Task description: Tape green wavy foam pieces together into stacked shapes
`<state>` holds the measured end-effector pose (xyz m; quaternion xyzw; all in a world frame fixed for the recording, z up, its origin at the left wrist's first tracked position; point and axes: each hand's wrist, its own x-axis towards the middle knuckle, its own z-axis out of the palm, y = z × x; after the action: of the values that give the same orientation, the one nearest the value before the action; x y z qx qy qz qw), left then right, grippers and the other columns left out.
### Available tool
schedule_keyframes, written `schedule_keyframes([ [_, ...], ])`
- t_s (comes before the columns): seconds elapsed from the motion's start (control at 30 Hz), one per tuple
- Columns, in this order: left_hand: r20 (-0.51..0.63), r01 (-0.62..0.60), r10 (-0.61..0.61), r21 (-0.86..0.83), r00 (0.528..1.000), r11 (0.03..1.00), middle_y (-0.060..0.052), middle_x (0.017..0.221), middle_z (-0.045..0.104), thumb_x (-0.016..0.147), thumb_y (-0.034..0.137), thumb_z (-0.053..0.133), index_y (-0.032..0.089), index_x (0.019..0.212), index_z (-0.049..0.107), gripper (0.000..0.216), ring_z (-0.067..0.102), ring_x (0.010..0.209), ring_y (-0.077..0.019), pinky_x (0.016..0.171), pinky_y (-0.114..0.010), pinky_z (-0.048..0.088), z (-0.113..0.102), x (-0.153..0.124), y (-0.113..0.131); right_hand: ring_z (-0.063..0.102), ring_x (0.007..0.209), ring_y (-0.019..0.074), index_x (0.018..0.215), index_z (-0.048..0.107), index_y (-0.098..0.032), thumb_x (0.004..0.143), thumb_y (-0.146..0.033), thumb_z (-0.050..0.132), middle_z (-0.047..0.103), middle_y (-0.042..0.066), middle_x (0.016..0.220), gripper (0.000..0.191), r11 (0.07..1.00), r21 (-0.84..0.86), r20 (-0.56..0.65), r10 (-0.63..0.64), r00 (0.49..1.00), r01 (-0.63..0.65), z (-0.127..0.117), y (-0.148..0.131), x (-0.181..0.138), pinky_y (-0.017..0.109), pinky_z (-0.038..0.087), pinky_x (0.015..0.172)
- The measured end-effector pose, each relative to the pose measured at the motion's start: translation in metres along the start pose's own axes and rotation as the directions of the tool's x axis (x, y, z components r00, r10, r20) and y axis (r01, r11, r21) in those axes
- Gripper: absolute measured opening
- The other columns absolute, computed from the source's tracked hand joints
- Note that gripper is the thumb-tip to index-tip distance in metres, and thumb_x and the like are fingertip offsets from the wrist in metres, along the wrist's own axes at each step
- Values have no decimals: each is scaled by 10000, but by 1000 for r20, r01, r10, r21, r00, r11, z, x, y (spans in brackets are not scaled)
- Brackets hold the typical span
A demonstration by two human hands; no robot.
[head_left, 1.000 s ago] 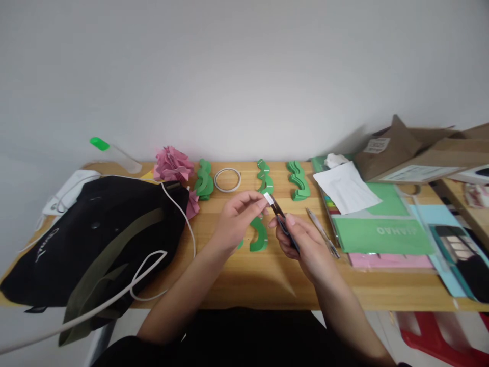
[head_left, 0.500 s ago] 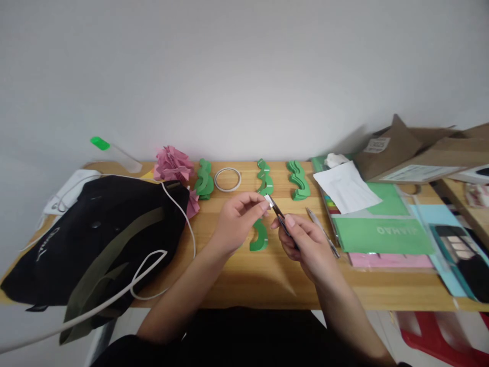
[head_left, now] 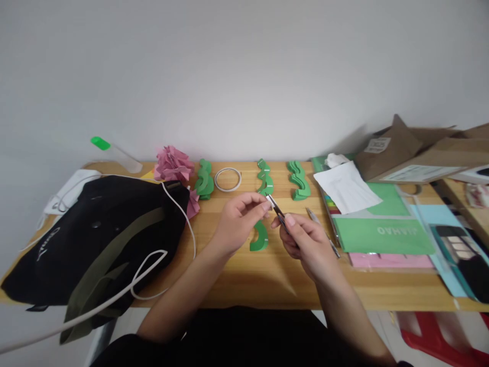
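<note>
My left hand point(head_left: 241, 219) is closed in a pinch on a small white strip point(head_left: 269, 203) above the middle of the table. The right hand point(head_left: 303, 239) grips slim, dark, two-armed tweezers point(head_left: 281, 218), whose tips meet the strip at my left fingertips. Below the hands, a green curved paper piece point(head_left: 260, 238) lies on the wood, its upper part covered by my left hand. Just behind them are green wavy paper pieces point(head_left: 264, 178) bearing small white strips. Another green stack point(head_left: 298, 181) sits to their right, and a further green stack point(head_left: 205, 179) to the left.
A white tape ring point(head_left: 228, 179) and pink paper flowers point(head_left: 173, 164) lie at the back left. A black bag point(head_left: 103, 244) with a white cable covers the left side. On the right are a pen point(head_left: 323, 232), green packets point(head_left: 382, 235) and a cardboard box point(head_left: 412, 153).
Both hands stay almost in place, with only a slight shift to the right. The tweezers have turned a little at the white strip.
</note>
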<state>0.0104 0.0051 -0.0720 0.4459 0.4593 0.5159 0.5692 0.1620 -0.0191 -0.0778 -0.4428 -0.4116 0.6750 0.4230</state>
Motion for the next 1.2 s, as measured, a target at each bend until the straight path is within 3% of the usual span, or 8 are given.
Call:
schedule_keyframes([
  [0.27, 3, 7, -7, -11, 1000, 1000, 16, 628, 610, 732, 281, 691, 167, 697, 632, 133, 557, 603, -107, 636, -252, 480, 0, 1, -1, 184, 422, 38, 728, 643, -154, 798, -581, 662, 279, -89, 503, 433, 1000, 0, -3, -30, 1000, 30, -1, 1, 1, 190, 110, 380],
  [0.63, 109, -60, 69, -82, 992, 995, 21, 652, 618, 764, 236, 694, 156, 733, 629, 107, 582, 618, -95, 639, -230, 498, -5, -1, 4, 182, 426, 38, 757, 664, -139, 795, -577, 671, 284, -88, 502, 440, 1000, -6, 34, -10, 999, 10, -3, -4, -5, 192, 105, 387],
  [1.2, 60, -67, 68, -16, 996, 998, 16, 637, 614, 769, 232, 674, 161, 716, 629, 100, 585, 614, -109, 627, -237, 498, -3, -4, 8, 176, 410, 33, 741, 669, -140, 806, -576, 661, 275, -93, 477, 440, 1000, -13, 3, -25, 1000, 25, -1, -2, -6, 190, 106, 382],
])
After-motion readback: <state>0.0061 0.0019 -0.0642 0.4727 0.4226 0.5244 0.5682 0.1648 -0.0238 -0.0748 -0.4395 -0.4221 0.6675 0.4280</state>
